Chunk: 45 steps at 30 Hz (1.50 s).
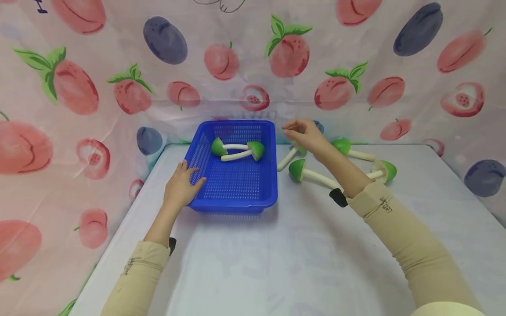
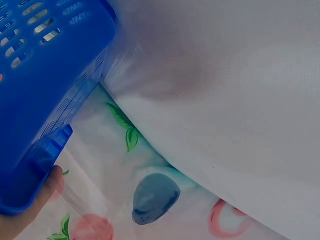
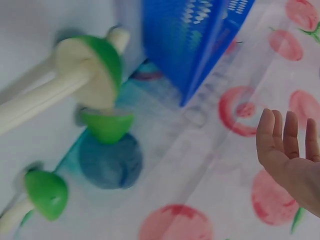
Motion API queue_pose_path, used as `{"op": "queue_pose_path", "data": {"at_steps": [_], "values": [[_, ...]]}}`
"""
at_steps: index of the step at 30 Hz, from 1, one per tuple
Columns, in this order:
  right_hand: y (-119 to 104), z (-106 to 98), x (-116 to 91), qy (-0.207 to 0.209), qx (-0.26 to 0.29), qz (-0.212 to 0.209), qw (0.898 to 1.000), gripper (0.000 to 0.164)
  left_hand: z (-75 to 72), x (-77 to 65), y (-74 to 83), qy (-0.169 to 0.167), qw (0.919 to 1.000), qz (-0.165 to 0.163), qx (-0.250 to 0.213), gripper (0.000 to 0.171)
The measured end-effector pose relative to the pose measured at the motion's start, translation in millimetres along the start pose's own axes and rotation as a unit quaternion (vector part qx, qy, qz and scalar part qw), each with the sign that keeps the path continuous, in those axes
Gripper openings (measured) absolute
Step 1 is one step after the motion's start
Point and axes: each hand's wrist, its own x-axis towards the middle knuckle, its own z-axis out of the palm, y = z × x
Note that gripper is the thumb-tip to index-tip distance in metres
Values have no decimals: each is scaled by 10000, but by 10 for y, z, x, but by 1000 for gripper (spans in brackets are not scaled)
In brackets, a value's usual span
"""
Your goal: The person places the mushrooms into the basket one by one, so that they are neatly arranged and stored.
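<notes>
A blue plastic basket (image 1: 231, 202) with slotted walls stands on the white table. My left hand (image 1: 179, 186) holds its left rim, with fingers on both sides of the edge; one finger (image 2: 49, 187) shows against the rim in the left wrist view. Two toy mushrooms with green caps (image 1: 256, 150) and pale stems lie inside the basket. My right hand (image 1: 306, 134) is in the air just right of the basket, fingers loosely bent and holding nothing. Beneath and beside it, several more green-capped mushrooms (image 1: 297, 170) lie on the table, one partly hidden by the hand.
A fruit-printed cloth (image 1: 237, 39) hangs behind the table and along its left side. The white table top (image 1: 245, 263) extends in front of the basket. Dark wrist straps (image 1: 338, 197) show under the sleeves.
</notes>
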Motion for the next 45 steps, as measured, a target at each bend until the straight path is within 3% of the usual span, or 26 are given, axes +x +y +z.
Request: {"op": "queue_pose_path", "data": {"at_steps": [12,16,23,30,45], "values": [[572,-231,-137,-164,-178,393,9989,40,18,14,-15,20,10000,5,-38,51],[732,-278,-158,-161,-424,285,9986,40,32,9,-5,39,10000,12,-61,51],[1006,-341,-201,-86,-1445,-319,9890,29,8,-39,-4,33,10000,0,-76,51],[1182,-409,-260,-110,-1618,-725,9841,25,0,-13,-20,12,10000,68,-37,51],[1472,-533,-320,-457,-2262,-572,9713,29,32,6,-15,-29,10000,41,73,52]]}}
